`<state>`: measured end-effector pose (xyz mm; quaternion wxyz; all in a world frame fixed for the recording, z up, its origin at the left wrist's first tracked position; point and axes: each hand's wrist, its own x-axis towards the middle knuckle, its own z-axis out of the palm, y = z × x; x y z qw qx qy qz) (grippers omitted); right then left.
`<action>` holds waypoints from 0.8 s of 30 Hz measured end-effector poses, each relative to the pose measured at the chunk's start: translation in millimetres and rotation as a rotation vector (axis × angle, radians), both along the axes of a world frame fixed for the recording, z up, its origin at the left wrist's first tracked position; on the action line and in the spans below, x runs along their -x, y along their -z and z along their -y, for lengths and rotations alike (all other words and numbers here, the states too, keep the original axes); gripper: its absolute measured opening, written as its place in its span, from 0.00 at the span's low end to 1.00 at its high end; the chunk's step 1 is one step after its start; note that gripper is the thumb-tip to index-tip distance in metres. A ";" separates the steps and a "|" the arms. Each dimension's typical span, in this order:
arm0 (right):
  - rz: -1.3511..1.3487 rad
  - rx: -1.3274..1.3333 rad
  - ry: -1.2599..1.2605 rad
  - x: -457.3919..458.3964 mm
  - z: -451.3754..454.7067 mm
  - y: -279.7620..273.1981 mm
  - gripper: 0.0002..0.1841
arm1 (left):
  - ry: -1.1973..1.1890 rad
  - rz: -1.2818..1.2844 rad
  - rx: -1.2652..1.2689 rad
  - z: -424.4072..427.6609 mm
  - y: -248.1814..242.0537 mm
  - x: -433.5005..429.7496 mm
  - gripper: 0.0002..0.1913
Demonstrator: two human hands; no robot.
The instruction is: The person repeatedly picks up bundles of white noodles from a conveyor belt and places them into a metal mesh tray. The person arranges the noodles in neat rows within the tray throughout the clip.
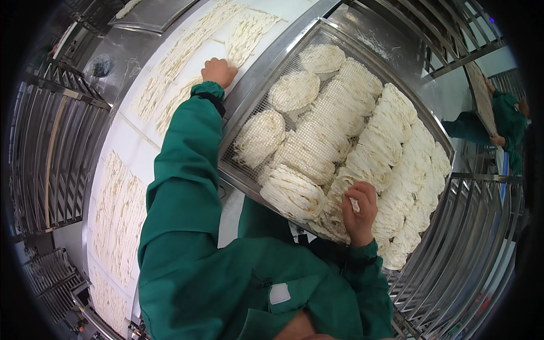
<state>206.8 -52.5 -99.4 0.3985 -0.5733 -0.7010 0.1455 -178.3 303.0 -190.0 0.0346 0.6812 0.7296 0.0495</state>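
Observation:
My left hand is curled, knuckles up, over the white belt, beside flat sheets of wavy noodle strands; its fingertips are hidden. My right hand has thumb and fingers bent together into a ring, with nothing plainly held, over the near part of a metal-framed mesh tray. Folded noodle bundles fill much of this tray in overlapping rows. Those on the right lie closely packed; on the left, separate round bundles lie beneath a fine mesh.
Slatted metal racks stand at the left and more racks at the right. A co-worker in green holds a long flat tray at far right. Noodle scraps lie on the steel surface behind the mesh tray.

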 end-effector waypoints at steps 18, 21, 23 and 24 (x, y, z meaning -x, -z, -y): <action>-0.135 0.147 0.048 69.9 -124.8 -5.9 0.34 | 0.822 1.691 0.477 164.1 -233.5 -127.6 0.08; 0.044 0.091 -0.094 46.0 -95.1 18.3 0.30 | 0.477 1.790 0.505 140.0 -177.4 -85.6 0.06; 0.283 0.051 -0.112 39.5 -84.0 30.9 0.29 | 0.184 1.607 0.405 135.8 -131.9 -67.6 0.09; 0.426 0.146 -0.101 39.2 -81.7 35.5 0.30 | -0.011 1.610 0.367 137.4 -112.2 -64.9 0.07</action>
